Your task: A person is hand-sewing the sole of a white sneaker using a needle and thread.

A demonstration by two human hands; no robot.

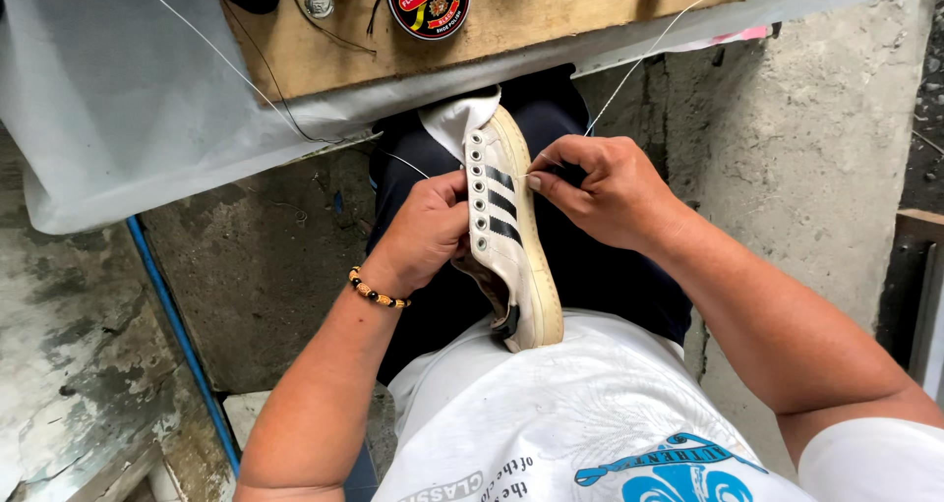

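The wooden board (472, 40) and a taut thread (639, 59) closed off the space ahead of the shoe (511, 236); bare concrete floor (787, 148) lay open on the right.

A wooden counter (344, 45) runs across the top of the view, laid over a sheet of pale plastic (108, 109) that hangs down past its near edge. On the wood lie a round black tin (428, 0) with a red and yellow label, a small silver disc (319, 1) and thin dark wires (295, 10). Below is a rough concrete floor (265, 266), with a blue pipe (177, 335) running along it.
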